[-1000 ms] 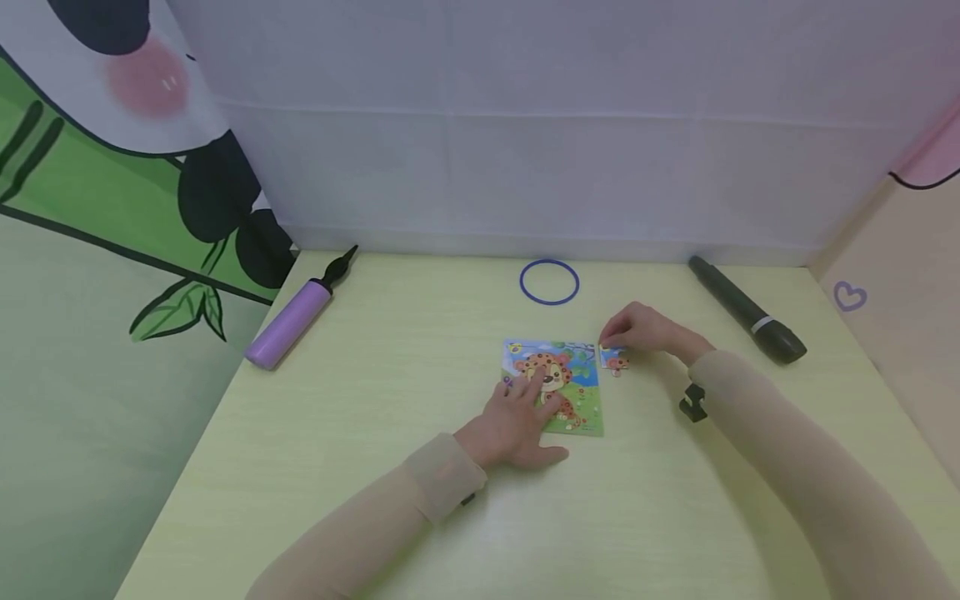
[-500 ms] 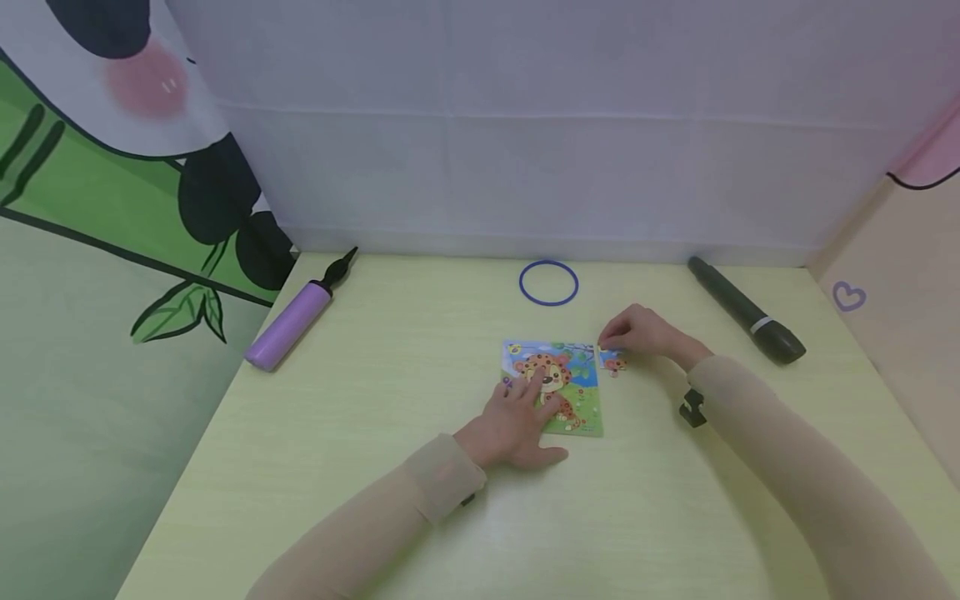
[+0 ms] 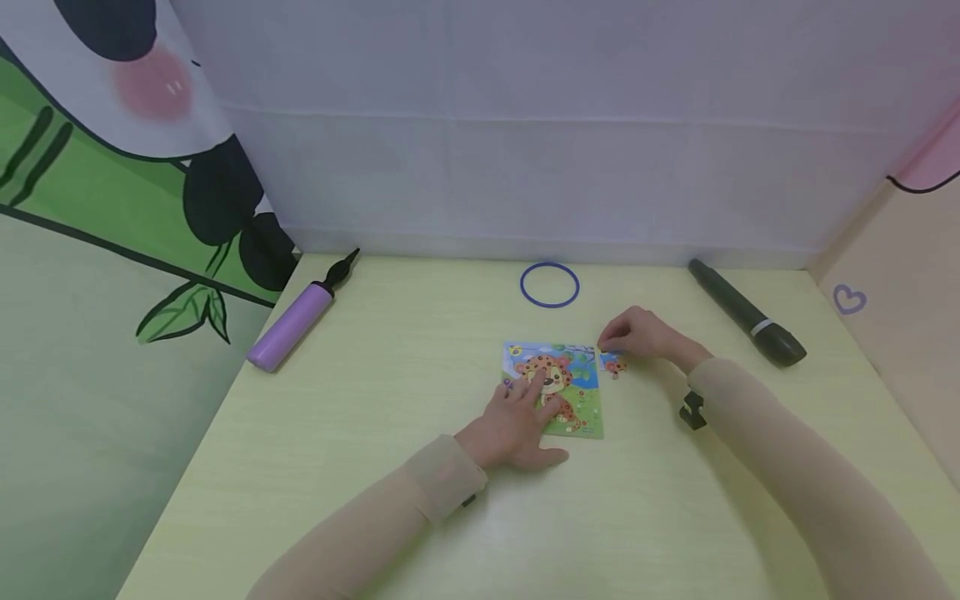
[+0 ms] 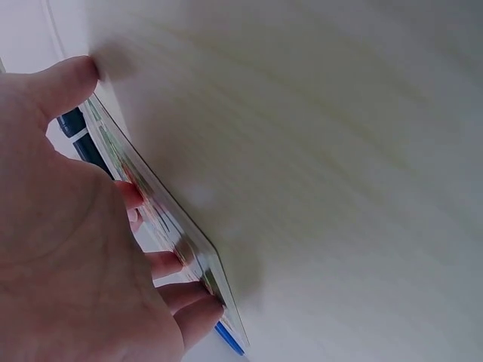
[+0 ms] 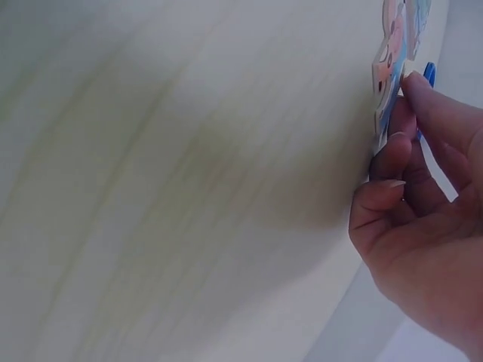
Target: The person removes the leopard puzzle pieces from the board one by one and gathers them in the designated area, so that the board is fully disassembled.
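Observation:
A square picture puzzle with a cartoon leopard cub on a blue and green ground lies flat on the table. My left hand rests on its lower left part, fingers spread and thumb off the front edge; the left wrist view shows the puzzle's thin edge under the fingertips. Just right of the puzzle's top right corner, my right hand pinches a small puzzle piece with a blue and orange print. In the right wrist view, thumb and fingertips are at the end of this piece, its top partly hidden by them.
A blue ring lies behind the puzzle. At the table's back left is a purple hand pump with a black nozzle, and at the back right a dark flashlight-like tube. A pale cloth wall stands along the back edge.
Over the last second the small puzzle piece has shifted very slightly toward the puzzle in my right hand. The left hand stays in place.

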Demonstrator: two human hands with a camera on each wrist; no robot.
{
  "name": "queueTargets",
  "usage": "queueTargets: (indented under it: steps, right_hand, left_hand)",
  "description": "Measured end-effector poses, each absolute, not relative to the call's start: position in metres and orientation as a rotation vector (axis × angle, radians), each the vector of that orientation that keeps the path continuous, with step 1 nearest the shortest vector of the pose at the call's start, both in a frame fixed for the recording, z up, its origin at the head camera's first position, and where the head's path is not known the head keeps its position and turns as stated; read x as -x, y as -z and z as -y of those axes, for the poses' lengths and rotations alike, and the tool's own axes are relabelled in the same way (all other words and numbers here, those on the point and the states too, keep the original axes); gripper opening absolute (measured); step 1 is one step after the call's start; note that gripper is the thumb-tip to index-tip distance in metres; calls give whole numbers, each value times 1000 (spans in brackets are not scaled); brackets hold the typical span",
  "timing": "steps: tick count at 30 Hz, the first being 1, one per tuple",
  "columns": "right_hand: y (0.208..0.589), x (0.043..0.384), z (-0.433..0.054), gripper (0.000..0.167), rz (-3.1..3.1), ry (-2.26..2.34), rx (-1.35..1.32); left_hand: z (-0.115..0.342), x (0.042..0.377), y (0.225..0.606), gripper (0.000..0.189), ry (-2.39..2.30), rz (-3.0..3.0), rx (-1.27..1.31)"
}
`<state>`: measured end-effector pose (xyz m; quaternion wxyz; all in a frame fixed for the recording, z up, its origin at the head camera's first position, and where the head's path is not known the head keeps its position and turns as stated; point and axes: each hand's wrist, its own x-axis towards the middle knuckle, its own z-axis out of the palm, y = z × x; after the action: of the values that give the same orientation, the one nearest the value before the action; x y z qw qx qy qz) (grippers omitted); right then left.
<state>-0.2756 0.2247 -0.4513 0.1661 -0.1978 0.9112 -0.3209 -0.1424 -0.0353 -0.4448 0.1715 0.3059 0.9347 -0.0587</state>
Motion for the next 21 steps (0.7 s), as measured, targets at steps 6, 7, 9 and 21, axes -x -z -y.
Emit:
queueTargets:
  steps: [6,7,9,21]
  right_hand:
    - [447,274,-217,10,-2607,917,553]
    - [445,274,-215,10,-2608,921,550]
    - [443,273,-211,11,-2606,925,556]
    - [438,275,-185,12,-2566,936,638]
  left_hand:
    - [36,142,444,82,154,-2651,-871]
    - [36,142,444,82,144,-2651,-873]
    - [36,141,444,81,124,-2651,-876]
    - [38,140,440,81,129,-2654,-900]
